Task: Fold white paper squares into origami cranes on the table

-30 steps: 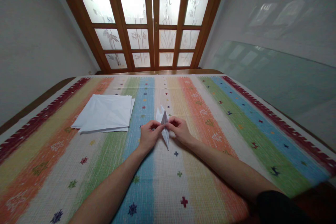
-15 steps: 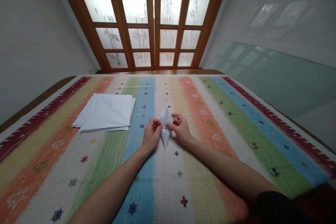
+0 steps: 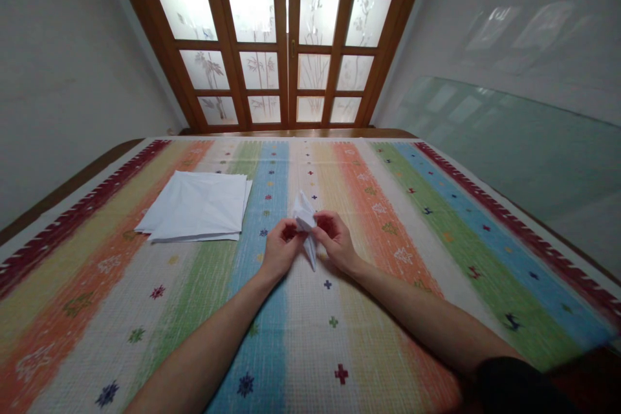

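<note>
Left hand: the left hand point(image 3: 280, 252) rests low over the striped tablecloth point(image 3: 398, 252), its fingers curled in and pinched on the left edge of the folded paper point(image 3: 305, 223).
Right hand: the right hand point(image 3: 334, 242) mirrors it, fingers bent close and gripping the right edge of the same piece.
Folded paper: small, white, held between both hands near the middle of the table, over the pale stripe beside the blue one. Its upper flaps fan out above the fingertips and a narrow point runs down between the wrists towards the cloth.
Hard to make out: the creases are too small and washed out to count; whether the lower point touches the cloth cannot be told. The fingertips hide the middle of the piece.
Paper stack: a pile of white sheets point(image 3: 196, 206) lies flat on the cloth, well apart to the left of the hands, its edges slightly fanned.
Cut off: the right forearm ends in a dark sleeve point(image 3: 514, 388) at the lower edge; the left forearm runs out of the bottom.
Background: wooden doors with frosted panes point(image 3: 286, 39) stand beyond the far end of the table.
</note>
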Tool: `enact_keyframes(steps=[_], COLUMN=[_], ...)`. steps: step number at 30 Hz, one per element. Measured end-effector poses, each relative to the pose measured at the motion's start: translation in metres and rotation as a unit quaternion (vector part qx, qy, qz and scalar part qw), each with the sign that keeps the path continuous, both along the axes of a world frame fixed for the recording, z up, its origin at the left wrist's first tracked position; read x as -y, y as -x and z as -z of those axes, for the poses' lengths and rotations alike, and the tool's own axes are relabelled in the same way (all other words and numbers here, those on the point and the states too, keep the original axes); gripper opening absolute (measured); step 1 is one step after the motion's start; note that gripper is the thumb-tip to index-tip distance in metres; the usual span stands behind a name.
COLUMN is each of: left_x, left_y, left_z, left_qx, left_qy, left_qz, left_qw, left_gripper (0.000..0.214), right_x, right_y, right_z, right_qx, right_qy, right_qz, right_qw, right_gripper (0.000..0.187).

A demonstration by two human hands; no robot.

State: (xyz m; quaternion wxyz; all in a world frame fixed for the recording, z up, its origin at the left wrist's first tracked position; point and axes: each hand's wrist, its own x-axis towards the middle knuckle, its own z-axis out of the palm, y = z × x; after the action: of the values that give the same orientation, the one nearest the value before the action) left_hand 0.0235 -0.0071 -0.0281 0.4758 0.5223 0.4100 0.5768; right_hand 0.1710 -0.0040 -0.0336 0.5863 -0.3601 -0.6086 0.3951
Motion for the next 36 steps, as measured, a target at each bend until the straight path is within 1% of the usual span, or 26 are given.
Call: enact_keyframes(steps=[2,4,8,12,18,21,27,33,36], left_x=[-0.0006,-0.0007,-0.0005,-0.0002,0.0014,0.0028,0.0049,0.0069,0.0076], left_y=[0.0017,0.003,0.0037,0.0036,0.0023,0.0021,0.0013,0.0,-0.0002], left_z=[-0.0011,-0.0022,-0.0031,-0.0035,-0.0055,-0.0071,-0.007,-0.0051,-0.0048], left_qx=[-0.02,-0.036,-0.033,-0.034,-0.019,-0.028,-0.067,-0.11,-0.131], left_qy=[-0.008,-0.012,-0.003,0.008,0.022,0.024,0.017,-0.011,-0.031], left_qz=[-0.004,-0.006,0.0,0.01,0.02,0.027,-0.009,-0.038,-0.052], left_qw=[1.0,0.999,0.999,0.999,0.999,0.999,0.998,0.993,0.989], left_gripper=[0.014,0.012,0.009,0.008,0.017,0.022,0.03,0.028,0.025], right_x=[-0.0003,-0.0012,-0.0036,-0.0037,-0.0015,-0.0013,0.0009,0.0033,0.0043], right_y=[-0.0023,-0.004,-0.0063,-0.0063,-0.0043,-0.0039,-0.0007,0.0023,0.0022], right_z=[0.0014,0.0013,-0.0008,-0.0019,-0.0042,-0.0045,-0.0037,-0.0063,-0.0083], right_qx=[0.027,0.045,0.077,0.071,0.073,0.084,0.085,0.059,0.041], right_qy=[-0.016,-0.027,-0.036,-0.03,-0.01,-0.002,0.019,0.046,0.053], right_qz=[-0.018,-0.021,-0.018,0.006,0.034,0.042,0.055,0.042,0.047], right_qw=[0.999,0.998,0.996,0.997,0.997,0.996,0.995,0.996,0.997], right_gripper=[0.02,0.019,0.009,0.008,0.007,0.009,0.016,0.019,0.025])
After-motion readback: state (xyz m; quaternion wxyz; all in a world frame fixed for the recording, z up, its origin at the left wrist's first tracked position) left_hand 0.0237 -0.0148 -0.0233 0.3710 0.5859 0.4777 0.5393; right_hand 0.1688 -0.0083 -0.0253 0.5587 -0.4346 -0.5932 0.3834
